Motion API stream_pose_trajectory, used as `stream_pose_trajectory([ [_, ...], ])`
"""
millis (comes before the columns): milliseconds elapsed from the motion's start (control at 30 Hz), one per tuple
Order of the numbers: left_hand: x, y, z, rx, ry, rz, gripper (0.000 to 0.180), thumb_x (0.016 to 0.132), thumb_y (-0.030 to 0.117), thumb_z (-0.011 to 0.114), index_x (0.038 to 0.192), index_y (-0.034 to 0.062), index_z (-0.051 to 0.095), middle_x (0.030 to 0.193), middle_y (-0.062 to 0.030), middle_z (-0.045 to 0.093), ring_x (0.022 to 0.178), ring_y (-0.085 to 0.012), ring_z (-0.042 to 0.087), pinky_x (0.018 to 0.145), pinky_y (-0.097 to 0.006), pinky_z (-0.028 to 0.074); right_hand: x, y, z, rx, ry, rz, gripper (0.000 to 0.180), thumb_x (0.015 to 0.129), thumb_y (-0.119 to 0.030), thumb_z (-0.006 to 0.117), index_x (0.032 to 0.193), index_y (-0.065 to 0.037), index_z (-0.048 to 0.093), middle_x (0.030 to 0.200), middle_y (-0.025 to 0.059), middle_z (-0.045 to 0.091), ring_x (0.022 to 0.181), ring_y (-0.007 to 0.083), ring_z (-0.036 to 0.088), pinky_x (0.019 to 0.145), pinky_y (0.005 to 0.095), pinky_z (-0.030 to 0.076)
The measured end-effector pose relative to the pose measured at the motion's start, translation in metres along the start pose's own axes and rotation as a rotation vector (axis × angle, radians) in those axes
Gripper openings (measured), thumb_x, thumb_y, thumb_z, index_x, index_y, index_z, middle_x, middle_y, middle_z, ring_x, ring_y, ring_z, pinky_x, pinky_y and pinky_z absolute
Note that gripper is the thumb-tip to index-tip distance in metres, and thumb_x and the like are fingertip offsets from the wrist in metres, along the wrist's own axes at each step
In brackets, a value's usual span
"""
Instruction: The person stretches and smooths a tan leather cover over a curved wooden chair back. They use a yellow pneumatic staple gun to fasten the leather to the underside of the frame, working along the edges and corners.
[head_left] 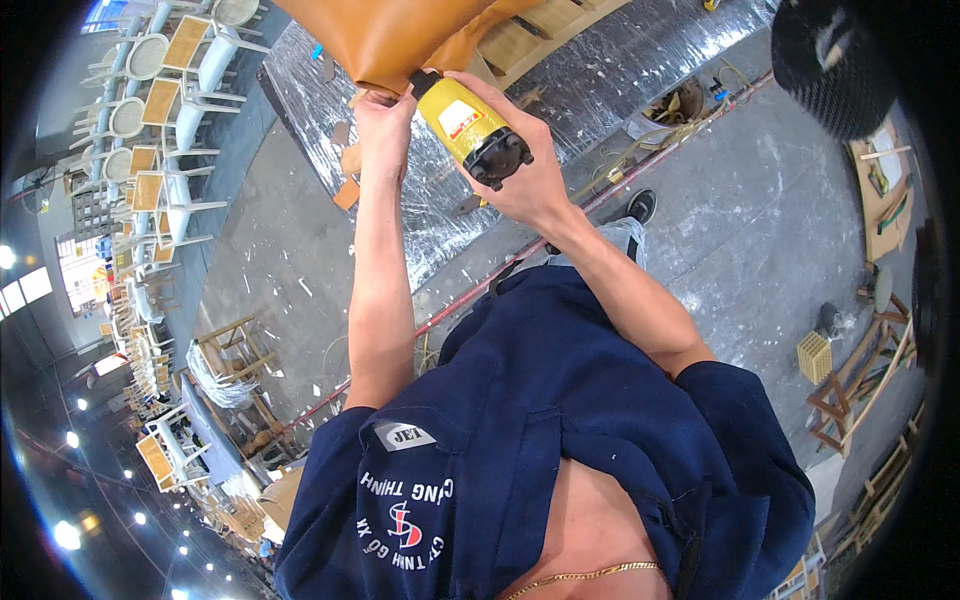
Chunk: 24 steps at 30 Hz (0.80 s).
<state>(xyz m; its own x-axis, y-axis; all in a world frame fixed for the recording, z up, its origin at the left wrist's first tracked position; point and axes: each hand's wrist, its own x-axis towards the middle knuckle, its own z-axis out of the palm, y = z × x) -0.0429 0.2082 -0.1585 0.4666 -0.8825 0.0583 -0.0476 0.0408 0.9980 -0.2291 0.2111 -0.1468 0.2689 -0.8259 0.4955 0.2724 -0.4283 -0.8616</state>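
Note:
Tan-brown leather (400, 38) hangs over a piece with a pale wooden frame (545, 40) at the top of the head view. My left hand (382, 128) is closed at the leather's lower corner, its fingertips partly hidden by the folded edge. In my right hand (535, 165) is a yellow and black air stapler (465, 125), gripped from its right side. The stapler's dark nose points at the leather, close beside my left fingers. Whether the nose touches the leather I cannot tell.
A work surface wrapped in shiny plastic film (320, 110) lies beneath, with scraps (347, 193) on it. A red hose (465, 312) runs across the grey floor. Rows of chairs (165, 100) stand at far left. A dark mesh object (835, 70) is at upper right.

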Motion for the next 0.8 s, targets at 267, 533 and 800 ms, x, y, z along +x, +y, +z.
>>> stream_pose_trajectory([
  [267,0.008,0.0,-0.014,0.2,-0.071,0.04,0.011,0.087,0.009,0.071,0.089,-0.0019,0.071,0.077,0.0025,0.065,0.067,-0.0031,0.051,0.059,-0.022,0.038,-0.001,0.004,-0.002,0.031,-0.012,0.056,0.072,0.066,0.002,0.071,0.135,-0.005,0.053,0.111,0.0179,0.069,0.099,0.0298,0.069,0.084,0.034,0.053],
  [533,0.001,0.004,-0.006,0.139,0.001,0.064,0.011,0.085,0.009,0.073,0.086,-0.0015,0.071,0.077,0.0016,0.066,0.066,-0.0034,0.052,0.06,-0.022,0.04,-0.001,0.0,-0.003,0.063,-0.074,0.056,0.073,0.067,0.004,0.069,0.137,-0.006,0.052,0.122,0.0178,0.066,0.108,0.0307,0.066,0.093,0.0328,0.05],
  [800,-0.006,0.023,0.0,0.217,-0.046,-0.043,0.015,0.084,0.012,0.078,0.086,-0.0014,0.072,0.079,-0.0009,0.07,0.068,-0.0045,0.058,0.061,-0.021,0.044,-0.005,0.009,0.006,0.045,-0.061,-0.007,0.074,0.066,0.003,0.071,0.137,-0.006,0.051,0.132,0.0148,0.061,0.115,0.0325,0.063,0.095,0.0343,0.049],
])
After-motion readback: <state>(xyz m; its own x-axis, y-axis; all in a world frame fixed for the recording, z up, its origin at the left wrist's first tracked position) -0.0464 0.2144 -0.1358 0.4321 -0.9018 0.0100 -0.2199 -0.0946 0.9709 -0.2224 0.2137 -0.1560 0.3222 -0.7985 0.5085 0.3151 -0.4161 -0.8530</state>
